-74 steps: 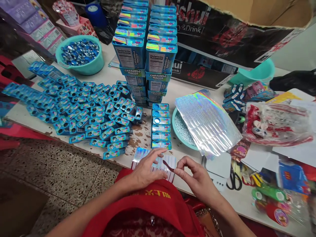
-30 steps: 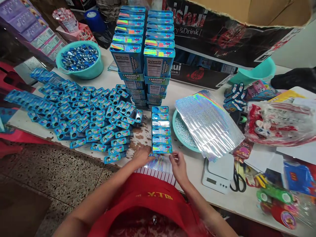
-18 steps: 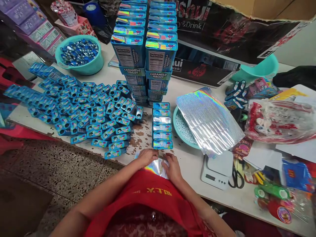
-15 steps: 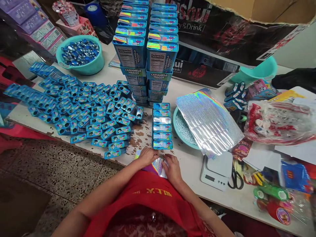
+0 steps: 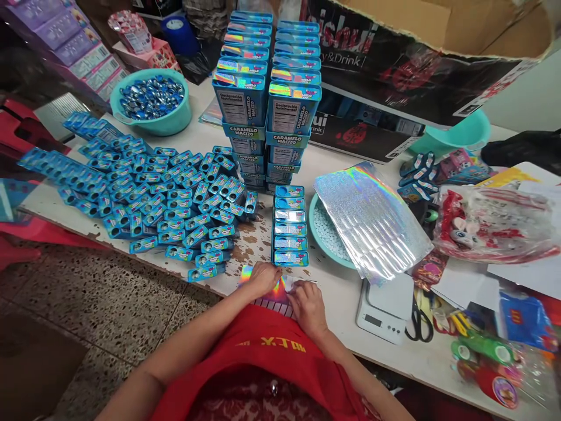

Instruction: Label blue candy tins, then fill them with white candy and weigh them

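Both hands meet at the table (image 5: 339, 292) edge, forearms angled inward. Left hand (image 5: 264, 277), open, presses bent fingers on the sheet (image 5: 246, 273); right hand (image 5: 307, 299) pinches it, beside 6 boxes (image 5: 290, 228).

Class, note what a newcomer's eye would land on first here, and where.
A spread of small blue boxes covers the left of the table, with two tall stacks of blue cartons behind at centre. Holographic sheets lie over a teal bowl to the right, and at the near edge the left hand and right hand touch a small holographic sheet.
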The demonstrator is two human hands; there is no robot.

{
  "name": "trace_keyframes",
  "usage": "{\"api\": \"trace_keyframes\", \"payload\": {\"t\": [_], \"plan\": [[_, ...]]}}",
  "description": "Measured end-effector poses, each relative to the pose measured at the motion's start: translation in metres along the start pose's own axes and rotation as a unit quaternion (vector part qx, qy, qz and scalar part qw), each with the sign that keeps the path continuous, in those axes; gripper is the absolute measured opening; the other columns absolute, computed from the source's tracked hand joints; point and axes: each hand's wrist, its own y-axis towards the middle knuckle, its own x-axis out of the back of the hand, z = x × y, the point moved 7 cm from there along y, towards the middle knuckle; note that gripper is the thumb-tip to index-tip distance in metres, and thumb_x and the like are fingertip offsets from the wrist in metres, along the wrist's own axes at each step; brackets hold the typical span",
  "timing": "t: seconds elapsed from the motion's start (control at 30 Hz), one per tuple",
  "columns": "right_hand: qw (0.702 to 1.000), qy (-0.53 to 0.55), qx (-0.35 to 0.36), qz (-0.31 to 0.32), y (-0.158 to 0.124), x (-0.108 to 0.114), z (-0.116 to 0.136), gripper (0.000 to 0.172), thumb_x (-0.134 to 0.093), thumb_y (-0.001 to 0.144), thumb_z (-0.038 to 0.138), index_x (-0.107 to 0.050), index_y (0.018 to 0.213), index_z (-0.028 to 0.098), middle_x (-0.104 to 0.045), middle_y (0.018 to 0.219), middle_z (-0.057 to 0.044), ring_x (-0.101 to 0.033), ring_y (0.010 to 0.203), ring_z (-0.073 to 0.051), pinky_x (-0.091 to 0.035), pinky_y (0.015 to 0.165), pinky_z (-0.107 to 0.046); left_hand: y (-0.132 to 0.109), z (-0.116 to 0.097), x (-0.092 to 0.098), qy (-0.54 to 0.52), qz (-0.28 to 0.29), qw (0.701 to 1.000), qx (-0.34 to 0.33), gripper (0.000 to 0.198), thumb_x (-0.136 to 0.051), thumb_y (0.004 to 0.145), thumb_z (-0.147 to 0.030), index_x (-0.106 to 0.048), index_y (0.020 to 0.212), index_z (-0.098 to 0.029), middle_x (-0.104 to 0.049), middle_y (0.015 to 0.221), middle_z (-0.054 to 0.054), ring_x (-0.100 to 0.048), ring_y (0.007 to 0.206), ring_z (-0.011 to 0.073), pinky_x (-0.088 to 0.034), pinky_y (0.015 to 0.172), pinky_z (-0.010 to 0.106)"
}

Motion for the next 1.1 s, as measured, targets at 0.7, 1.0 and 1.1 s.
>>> {"api": "trace_keyframes", "payload": {"t": [0.7, 1.0, 1.1], "plan": [[0.909, 0.383, -0.140, -0.090, 0.109, 0.111, 0.044, 0.018, -0.061, 0.079, 0.036, -0.059, 0.072, 0.020, -0.060, 0.067, 0.001, -0.055, 0.063, -0.014, -0.045, 0.062, -0.027, -0.049, -0.012, 0.125, -0.517, -0.123, 0.847, 0.013, 0.022, -0.055, 0.075, -0.040, -0.058, 0.072, -0.018, -0.060, 0.059, 0.000, -0.057, 0.058, 0.0133, -0.047, 0.057, 0.026], [0.920, 0.272, -0.176, -0.222, 0.190, 0.097, 0.000, 0.018, -0.069, 0.067, 0.037, -0.068, 0.067, 0.020, -0.054, 0.084, -0.003, -0.052, 0.088, -0.021, -0.039, 0.085, -0.038, 0.025, 0.020, 0.202, -0.388, -0.231, 0.889, -0.067, 0.019, -0.050, 0.078, -0.033, -0.052, 0.091, -0.020, -0.050, 0.057, -0.007, -0.048, 0.053, 0.0095, -0.036, 0.051, 0.020], [0.919, 0.275, -0.187, -0.213, 0.203, 0.091, -0.009, 0.015, -0.069, 0.064, 0.034, -0.068, 0.064, 0.020, -0.051, 0.085, -0.003, -0.051, 0.089, -0.021, -0.038, 0.087, -0.038, 0.038, 0.025, 0.204, -0.345, -0.248, 0.903, -0.070, 0.015, -0.046, 0.079, -0.029, -0.052, 0.088, -0.020, -0.050, 0.059, -0.006, -0.048, 0.057, 0.0107, -0.036, 0.055, 0.022]]}}
